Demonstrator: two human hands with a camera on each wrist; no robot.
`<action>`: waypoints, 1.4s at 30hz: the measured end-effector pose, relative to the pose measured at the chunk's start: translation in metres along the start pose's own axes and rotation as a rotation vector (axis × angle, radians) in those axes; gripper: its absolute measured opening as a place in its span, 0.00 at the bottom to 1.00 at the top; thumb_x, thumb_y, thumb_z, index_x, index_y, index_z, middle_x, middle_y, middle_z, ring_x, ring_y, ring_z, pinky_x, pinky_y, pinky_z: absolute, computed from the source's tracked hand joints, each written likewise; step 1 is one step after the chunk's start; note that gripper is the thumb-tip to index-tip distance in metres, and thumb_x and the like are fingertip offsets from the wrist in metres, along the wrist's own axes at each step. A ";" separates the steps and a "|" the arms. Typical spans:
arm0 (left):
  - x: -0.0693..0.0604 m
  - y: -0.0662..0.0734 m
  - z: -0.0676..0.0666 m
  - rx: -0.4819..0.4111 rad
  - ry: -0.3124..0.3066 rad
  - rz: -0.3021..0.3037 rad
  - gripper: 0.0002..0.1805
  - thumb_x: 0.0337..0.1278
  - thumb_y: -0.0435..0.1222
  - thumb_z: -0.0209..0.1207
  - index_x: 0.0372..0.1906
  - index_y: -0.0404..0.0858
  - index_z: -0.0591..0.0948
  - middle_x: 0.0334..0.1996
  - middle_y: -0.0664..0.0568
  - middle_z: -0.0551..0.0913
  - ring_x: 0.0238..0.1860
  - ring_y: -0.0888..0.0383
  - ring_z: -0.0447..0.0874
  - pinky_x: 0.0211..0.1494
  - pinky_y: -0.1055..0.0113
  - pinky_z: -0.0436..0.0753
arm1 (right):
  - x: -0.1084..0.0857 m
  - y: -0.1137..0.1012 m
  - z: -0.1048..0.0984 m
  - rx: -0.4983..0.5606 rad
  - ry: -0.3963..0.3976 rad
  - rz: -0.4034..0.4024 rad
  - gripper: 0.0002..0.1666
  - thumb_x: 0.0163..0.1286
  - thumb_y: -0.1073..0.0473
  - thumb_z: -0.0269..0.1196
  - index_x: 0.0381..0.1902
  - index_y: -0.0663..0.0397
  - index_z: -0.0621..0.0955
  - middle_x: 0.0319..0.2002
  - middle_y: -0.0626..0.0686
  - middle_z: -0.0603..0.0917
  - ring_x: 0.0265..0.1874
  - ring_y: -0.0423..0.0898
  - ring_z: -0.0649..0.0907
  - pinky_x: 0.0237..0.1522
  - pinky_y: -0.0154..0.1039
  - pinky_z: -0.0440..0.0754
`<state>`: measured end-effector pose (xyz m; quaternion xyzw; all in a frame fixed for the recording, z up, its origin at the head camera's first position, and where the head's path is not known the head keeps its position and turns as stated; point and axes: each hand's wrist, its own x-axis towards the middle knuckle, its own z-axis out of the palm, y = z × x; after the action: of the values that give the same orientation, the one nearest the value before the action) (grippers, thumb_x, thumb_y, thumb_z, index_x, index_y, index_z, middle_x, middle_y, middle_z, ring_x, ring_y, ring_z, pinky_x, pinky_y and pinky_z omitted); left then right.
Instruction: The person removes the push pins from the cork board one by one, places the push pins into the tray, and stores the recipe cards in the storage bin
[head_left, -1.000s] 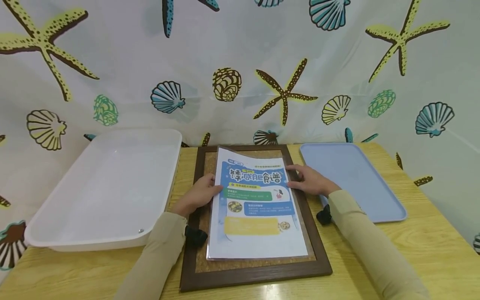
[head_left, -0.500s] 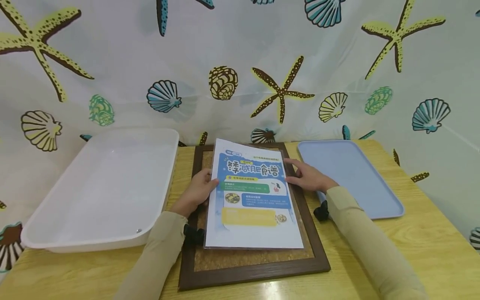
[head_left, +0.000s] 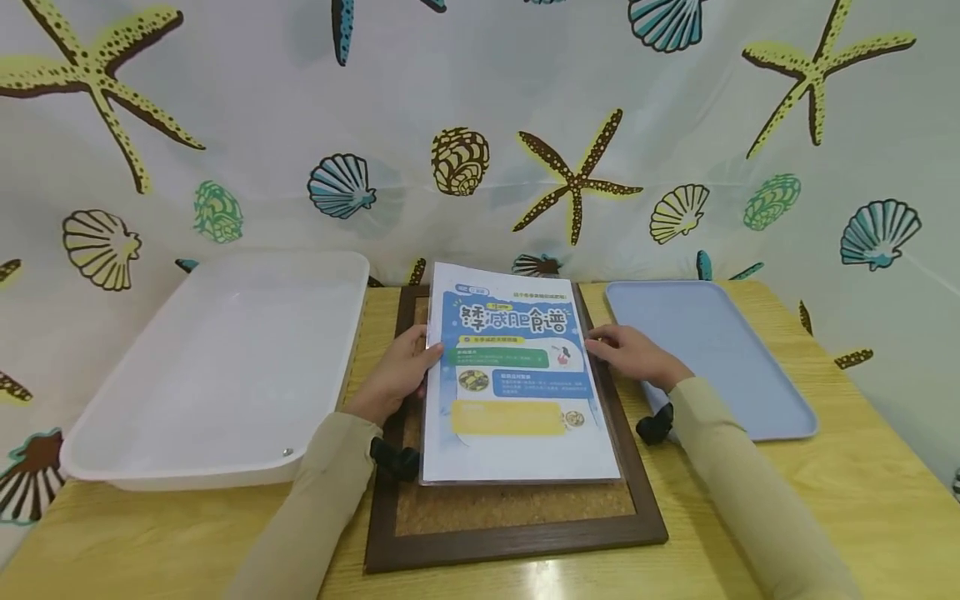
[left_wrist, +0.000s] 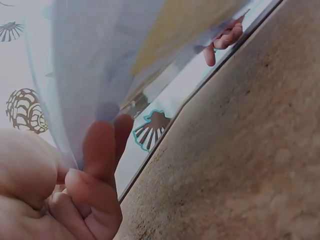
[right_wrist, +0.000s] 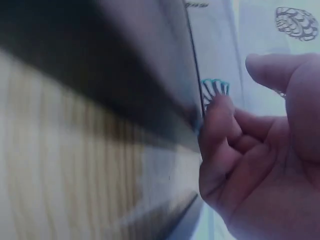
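With your left hand (head_left: 393, 375) pinching the printed sheet (head_left: 517, 457) and your right hand (head_left: 633, 354) by its edge, grip unclear, the sheet has moved farther over the cork board (head_left: 517, 510), baring more nearest you.

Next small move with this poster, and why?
I'd probably close the right hand on the right edge of the laminated diet-recipe poster. The left hand pinches the left edge, raised off the corkboard; in the right wrist view, the right thumb stands apart from the fingers, so support looks one-sided.
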<state>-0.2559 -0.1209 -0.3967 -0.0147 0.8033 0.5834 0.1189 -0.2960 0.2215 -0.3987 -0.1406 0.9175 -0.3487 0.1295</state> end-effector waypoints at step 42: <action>-0.027 0.036 -0.052 0.254 0.035 -0.079 0.27 0.76 0.40 0.34 0.74 0.34 0.57 0.54 0.37 0.78 0.42 0.52 0.81 0.34 0.72 0.77 | 0.005 -0.062 0.000 0.340 -0.091 -0.193 0.19 0.78 0.59 0.48 0.55 0.67 0.76 0.27 0.53 0.76 0.18 0.43 0.66 0.25 0.37 0.65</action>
<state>-0.2442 -0.1613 -0.3424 -0.0414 0.8713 0.4716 0.1289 -0.2903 0.1747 -0.3575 -0.2197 0.8209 -0.5026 0.1587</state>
